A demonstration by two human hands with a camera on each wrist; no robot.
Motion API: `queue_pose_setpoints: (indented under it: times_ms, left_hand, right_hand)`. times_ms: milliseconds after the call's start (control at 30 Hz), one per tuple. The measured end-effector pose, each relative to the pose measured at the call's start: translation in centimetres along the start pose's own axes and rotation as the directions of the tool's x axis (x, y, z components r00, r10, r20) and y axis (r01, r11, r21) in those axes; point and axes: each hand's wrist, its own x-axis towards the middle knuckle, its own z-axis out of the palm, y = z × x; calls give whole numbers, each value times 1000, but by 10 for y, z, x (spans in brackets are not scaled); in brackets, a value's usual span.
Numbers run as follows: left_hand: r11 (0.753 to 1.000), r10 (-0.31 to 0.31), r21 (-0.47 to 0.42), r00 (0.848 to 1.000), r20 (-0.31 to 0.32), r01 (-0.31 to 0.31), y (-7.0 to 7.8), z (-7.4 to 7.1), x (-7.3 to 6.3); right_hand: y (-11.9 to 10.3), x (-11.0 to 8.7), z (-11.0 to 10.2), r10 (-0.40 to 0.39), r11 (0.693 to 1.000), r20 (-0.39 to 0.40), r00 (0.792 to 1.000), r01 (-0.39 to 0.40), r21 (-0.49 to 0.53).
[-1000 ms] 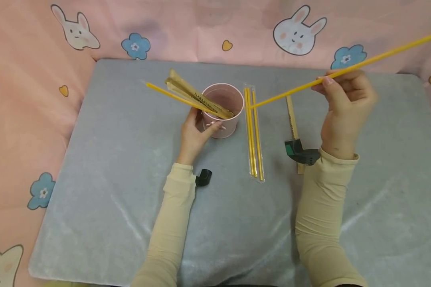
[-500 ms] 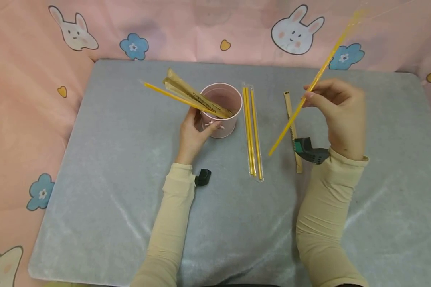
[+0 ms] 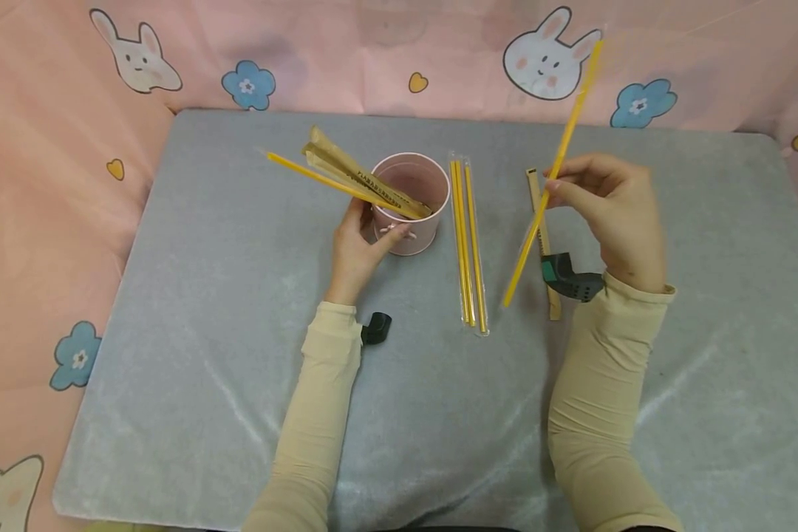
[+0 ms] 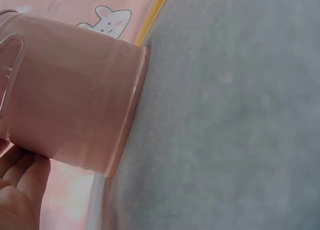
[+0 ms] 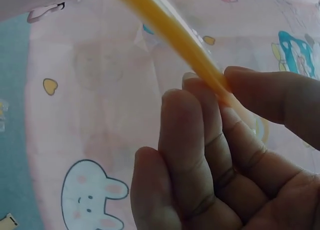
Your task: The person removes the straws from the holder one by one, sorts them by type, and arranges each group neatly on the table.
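My left hand (image 3: 359,251) grips the side of a pink bucket (image 3: 417,174) that stands on the table. Inside it lean paper-wrapped straws (image 3: 346,166) with printing and one yellow straw (image 3: 312,174), all tilted to the left over the rim. Above the table, my right hand (image 3: 615,207) pinches another yellow straw in clear wrap (image 3: 568,133) between thumb and fingertips, its top end slanting away to the right. In the right wrist view this straw (image 5: 175,35) runs up from the thumb. Seen from the left wrist, the bucket (image 4: 75,90) has fingers curled at its side.
Several yellow straws in clear wrap (image 3: 469,251) lie right of the bucket. Farther right, a paper-wrapped straw (image 3: 553,303) lies partly behind the held one and the right wrist camera (image 3: 572,281). Behind the grey table (image 3: 193,295) hangs a pink curtain (image 3: 346,44).
The right hand has turned the yellow straw from a shallow slant toward upright and moved slightly left and down with it. The left hand and bucket stay in place.
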Motion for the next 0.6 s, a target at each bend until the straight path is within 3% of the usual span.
queue_pose_setpoints:
  times_ms: [267, 433, 600]
  left_hand:
    - [1000, -8, 3, 1000, 7, 8, -1, 0, 0]
    - [1000, -14, 13, 1000, 8, 14, 0, 0, 0]
    - [1000, -16, 11, 1000, 8, 16, 1, 0, 0]
  right_hand:
    - [3, 3, 2, 73, 979, 57, 996, -61, -196]
    - [7, 7, 2, 154, 919, 108, 982, -102, -382]
    - [14, 11, 2, 260, 877, 175, 950, -156, -454]
